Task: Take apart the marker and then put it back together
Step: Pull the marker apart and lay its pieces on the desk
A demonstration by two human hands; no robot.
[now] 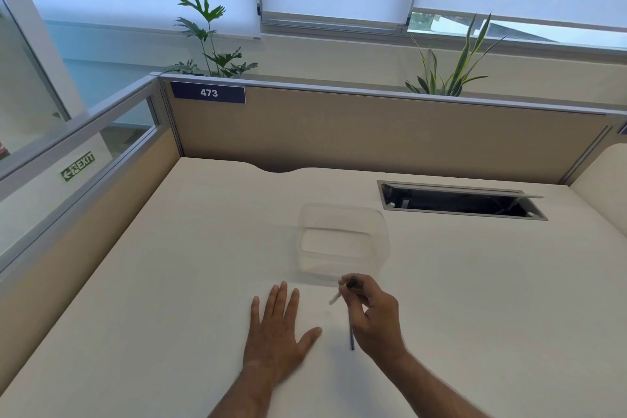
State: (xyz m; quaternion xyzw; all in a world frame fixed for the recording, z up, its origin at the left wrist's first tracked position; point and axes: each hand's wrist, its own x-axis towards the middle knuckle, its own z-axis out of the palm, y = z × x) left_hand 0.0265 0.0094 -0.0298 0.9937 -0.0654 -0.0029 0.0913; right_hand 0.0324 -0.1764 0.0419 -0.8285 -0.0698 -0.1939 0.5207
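My right hand (375,317) is closed around marker parts just above the desk. A pale, blurred piece of the marker (335,298) sticks out to the left from my fingertips, with a dark end showing at the fingers. A thin dark blue rod (352,338) points down from under that hand toward the desk; whether it rests on the surface I cannot tell. My left hand (278,332) lies flat on the white desk (190,265), palm down, fingers spread, holding nothing.
A clear plastic container (342,241) stands just beyond my right hand. A cable opening with a raised lid (461,202) is cut into the desk at the back right. Beige partition walls (339,132) close the back and left sides.
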